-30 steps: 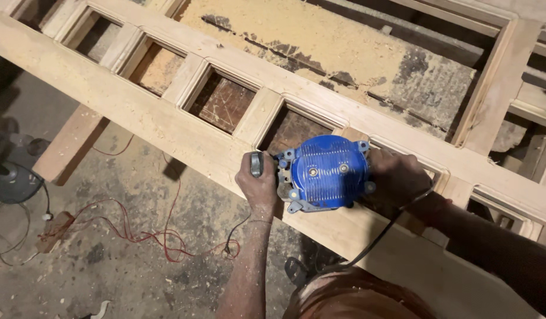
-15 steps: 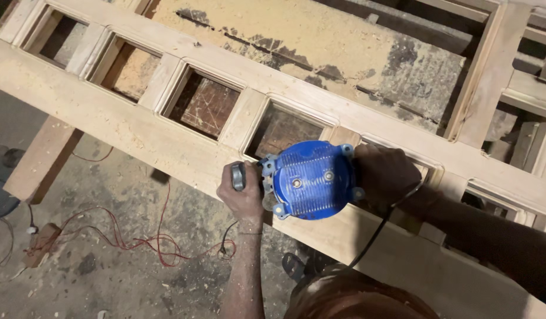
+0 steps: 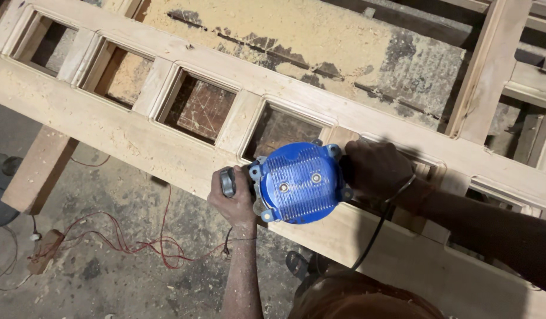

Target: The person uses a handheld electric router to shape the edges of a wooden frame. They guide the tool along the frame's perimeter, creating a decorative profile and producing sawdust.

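**Op:** As the head view has it, I see both hands on a blue router (image 3: pixel 301 183), which sits on the near rail of a long wooden frame (image 3: pixel 137 142), beside the fourth square opening from the left.

**Eng:** Left hand?

**Op:** Left hand (image 3: pixel 234 198) is wrapped around the router's grey side knob (image 3: pixel 227 181), fingers curled tight together over it.

**Eng:** Right?

**Op:** Right hand (image 3: pixel 376 168) covers the opposite side of the router. Fingers are curled and close together, but the handle under them is hidden, so I can't tell what exactly they clasp. A black cord (image 3: pixel 376 233) runs from under that wrist down toward the body.

**Eng:** Surroundings?

**Op:** Frame lies slanted across the view, dusted with sawdust. Behind it is a dusty board (image 3: pixel 320 53). Below, on the concrete floor (image 3: pixel 137 277), red wires (image 3: pixel 131 242) lie tangled near a small wooden block (image 3: pixel 42 251). A plank leg (image 3: pixel 33 171) props the frame at left.
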